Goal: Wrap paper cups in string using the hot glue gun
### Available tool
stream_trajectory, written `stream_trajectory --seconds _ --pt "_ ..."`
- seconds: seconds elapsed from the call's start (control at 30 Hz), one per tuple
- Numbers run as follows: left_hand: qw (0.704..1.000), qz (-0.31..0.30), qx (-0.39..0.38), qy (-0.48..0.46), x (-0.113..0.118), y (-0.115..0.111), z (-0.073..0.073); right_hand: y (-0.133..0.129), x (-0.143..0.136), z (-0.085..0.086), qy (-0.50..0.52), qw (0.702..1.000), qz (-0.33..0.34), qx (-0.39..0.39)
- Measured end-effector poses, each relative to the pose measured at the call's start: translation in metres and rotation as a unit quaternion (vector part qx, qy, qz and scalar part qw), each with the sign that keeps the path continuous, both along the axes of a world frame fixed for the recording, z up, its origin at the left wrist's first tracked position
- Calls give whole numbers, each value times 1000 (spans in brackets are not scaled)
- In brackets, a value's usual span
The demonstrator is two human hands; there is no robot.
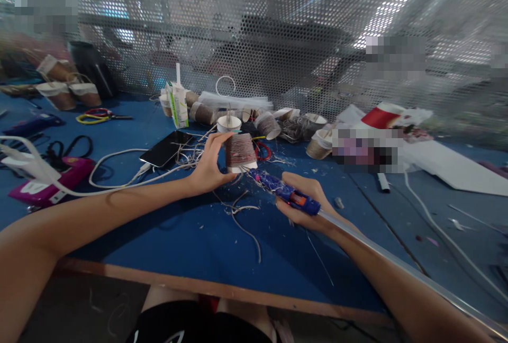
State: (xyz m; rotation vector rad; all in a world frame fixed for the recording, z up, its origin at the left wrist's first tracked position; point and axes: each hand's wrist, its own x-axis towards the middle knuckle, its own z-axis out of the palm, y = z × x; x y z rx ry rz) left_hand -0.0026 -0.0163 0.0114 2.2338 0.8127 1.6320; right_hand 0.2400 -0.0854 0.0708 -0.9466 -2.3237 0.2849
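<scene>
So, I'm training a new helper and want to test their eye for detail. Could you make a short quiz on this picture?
1. Which of the person's hands holds the glue gun?
2. True or false: the scissors lie to the left of the phone.
3. What is between the thumb and fingers of the left hand? A) a spoon B) a cup C) a hammer

Key: 1. The right hand. 2. True. 3. B.
</scene>
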Motion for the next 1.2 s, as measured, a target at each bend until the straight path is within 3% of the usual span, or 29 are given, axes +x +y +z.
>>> stream_trajectory --seconds 0.3,0.87,1.2 --pt "1000 -3 -11 -8 1 0 0 -4 0 0 13 998 -28 -45" --pt "993 -42 -74 -76 5 4 -7 -2 5 4 3 999 -44 6" --pt "990 -64 -75 -102 6 5 -8 8 12 -2 26 998 -51 -12"
